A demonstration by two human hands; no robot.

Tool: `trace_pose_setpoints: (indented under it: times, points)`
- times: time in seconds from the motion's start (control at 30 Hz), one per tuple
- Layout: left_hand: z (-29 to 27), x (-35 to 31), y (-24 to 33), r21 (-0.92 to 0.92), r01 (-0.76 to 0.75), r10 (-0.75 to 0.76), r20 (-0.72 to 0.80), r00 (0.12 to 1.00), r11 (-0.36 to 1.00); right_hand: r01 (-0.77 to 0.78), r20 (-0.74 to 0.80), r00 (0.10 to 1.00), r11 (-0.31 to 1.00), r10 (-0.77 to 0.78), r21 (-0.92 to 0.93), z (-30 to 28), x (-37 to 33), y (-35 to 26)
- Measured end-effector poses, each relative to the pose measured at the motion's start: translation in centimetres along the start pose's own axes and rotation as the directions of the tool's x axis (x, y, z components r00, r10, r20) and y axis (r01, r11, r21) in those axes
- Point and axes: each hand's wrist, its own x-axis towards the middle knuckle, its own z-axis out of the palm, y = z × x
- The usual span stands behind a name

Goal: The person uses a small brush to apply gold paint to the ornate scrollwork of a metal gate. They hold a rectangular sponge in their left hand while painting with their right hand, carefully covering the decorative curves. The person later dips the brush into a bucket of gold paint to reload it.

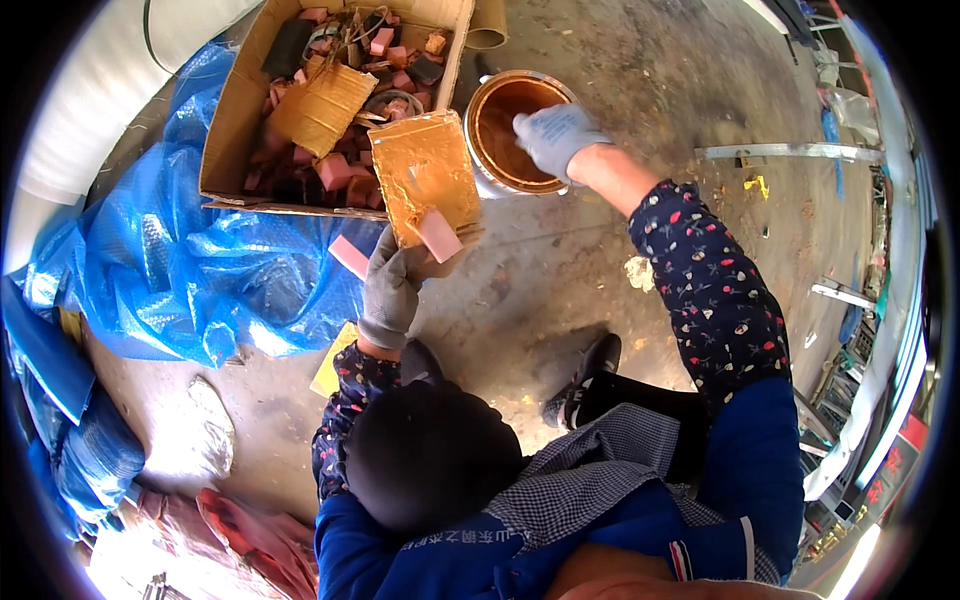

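left hand [392, 285]: grip closed on glue-coated board [428, 175] and pink block [438, 236]
right hand [555, 135]: dipped in glue can [505, 130], grip unclear
risk: tilted board could drip; block may slide

Workshop yard, as I see it: bare concrete floor [560, 270], blue tarpaulin [190, 270], scrap-filled cardboard box [235, 120], glue tin [500, 130], metal profiles [790, 151].

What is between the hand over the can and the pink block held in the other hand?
Nothing visible blocks the way. The right hand is over the open can; the left hand holds a pink block against a glue-smeared board, just left of the can.
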Motion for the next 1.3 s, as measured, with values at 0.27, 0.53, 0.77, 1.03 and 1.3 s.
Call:
trace_pose_setpoints:
  times: [0.27, 0.53, 0.77, 1.03, 1.3]
  points:
    - [-1.0, -0.1, -0.2, 0.013, -0.015, 0.016, -0.015, 1.000, 1.000, -0.033, -0.135, 0.986, 0.918, 0.094, 0.395, -1.4, -1.6, 1.3]
    - [-0.5, -0.2, 0.2, -0.014, -0.027, 0.027, -0.013, 1.000, 1.000, 0.036, -0.194, 0.971, 0.720, 0.138, 0.693, 0.0, -1.3, 2.2]
    - [-0.6, -0.1, 0.5, -0.016, -0.014, 0.014, -0.009, 1.000, 1.000, 0.025, -0.026, 1.000, 0.801, -0.012, 0.597, -1.2, -1.2, 0.7]
    - [-0.6, -0.3, 0.4, 0.006, -0.036, 0.036, 0.007, 0.999, 0.999, 0.076, -0.042, 0.997, 0.822, -0.063, 0.564, -0.2, -1.3, 0.2]
    - [-0.5, -0.3, 0.3, 0.022, -0.031, 0.032, -0.012, 0.999, 0.999, 0.028, -0.078, 0.996, 0.757, 0.030, 0.653, -0.1, -2.2, 0.7]
